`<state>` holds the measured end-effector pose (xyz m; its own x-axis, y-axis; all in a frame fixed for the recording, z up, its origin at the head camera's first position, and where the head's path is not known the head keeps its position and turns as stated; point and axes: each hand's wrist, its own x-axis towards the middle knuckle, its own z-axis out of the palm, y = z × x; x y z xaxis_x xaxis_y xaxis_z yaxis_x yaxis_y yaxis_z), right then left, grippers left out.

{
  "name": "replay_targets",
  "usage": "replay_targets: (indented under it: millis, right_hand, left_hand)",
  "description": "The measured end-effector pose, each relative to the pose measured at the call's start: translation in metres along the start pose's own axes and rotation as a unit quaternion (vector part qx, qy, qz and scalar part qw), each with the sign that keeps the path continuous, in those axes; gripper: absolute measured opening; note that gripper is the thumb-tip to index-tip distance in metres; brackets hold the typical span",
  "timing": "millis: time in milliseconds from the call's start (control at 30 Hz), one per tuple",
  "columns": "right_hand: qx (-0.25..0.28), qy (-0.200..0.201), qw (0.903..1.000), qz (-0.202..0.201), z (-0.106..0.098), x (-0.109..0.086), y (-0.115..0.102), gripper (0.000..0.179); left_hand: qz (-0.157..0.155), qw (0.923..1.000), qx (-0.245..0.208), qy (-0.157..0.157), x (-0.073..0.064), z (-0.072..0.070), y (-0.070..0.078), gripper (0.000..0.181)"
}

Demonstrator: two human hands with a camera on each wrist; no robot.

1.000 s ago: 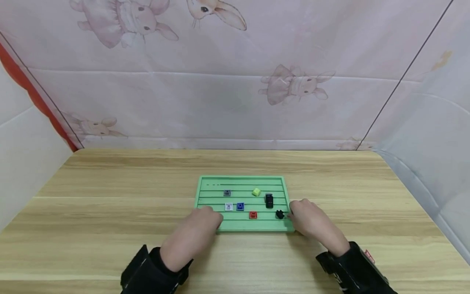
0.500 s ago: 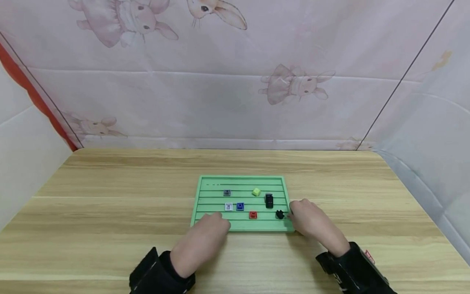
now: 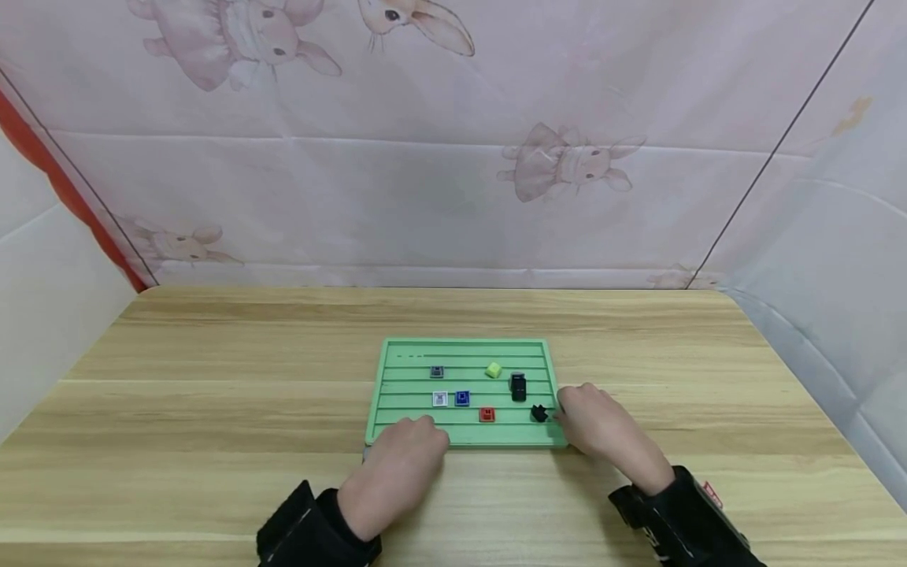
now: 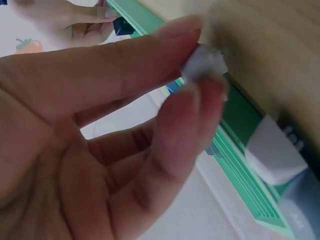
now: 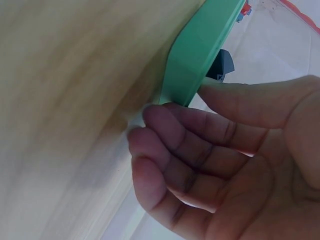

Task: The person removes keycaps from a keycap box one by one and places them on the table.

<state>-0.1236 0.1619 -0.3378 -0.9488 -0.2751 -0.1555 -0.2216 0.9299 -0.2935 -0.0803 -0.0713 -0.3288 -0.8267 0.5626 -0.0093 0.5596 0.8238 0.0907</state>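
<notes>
A green ridged tray (image 3: 471,435) lies on the table. My left hand (image 3: 400,461) is at its front left; in the left wrist view its thumb and fingers pinch a small whitish piece (image 4: 204,64), too blurred to name. My right hand (image 3: 595,417) grips the tray's right edge near the front corner, thumb on top and fingers beneath. On the tray sit small square pieces, apparently keyboard switches: white (image 3: 440,398), blue (image 3: 462,398), red (image 3: 486,414) and grey (image 3: 437,372). A black keycap (image 3: 518,387) and a small black piece (image 3: 539,413) lie to the right.
A yellow-green cube-like piece (image 3: 493,370) is near the tray's back. Close to the left hand are a white keycap (image 4: 275,152) and a grey-blue lettered keycap (image 4: 305,200). The wooden table (image 3: 212,394) runs back to a rabbit-print curtain (image 3: 425,197).
My left hand has moved right and toward the front edge, uncovering the tray's left front corner. The right hand and the tray pieces have stayed in place.
</notes>
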Motion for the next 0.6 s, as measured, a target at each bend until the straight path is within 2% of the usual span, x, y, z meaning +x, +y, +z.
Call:
replay_targets:
  millis: [200, 600]
  right_hand:
    - [0.001, -0.003, 1.0, 0.001, -0.0003, -0.0004, -0.0001, 0.01]
    - [0.008, -0.003, 1.0, -0.001, 0.0002, -0.0003, 0.0008, 0.011]
  left_hand:
    - [0.006, 0.9998, 0.009, 0.017, -0.0005, 0.0027, 0.0003, 0.016]
    - [-0.001, 1.0, -0.001, 0.006, -0.0011, -0.0038, -0.0015, 0.014]
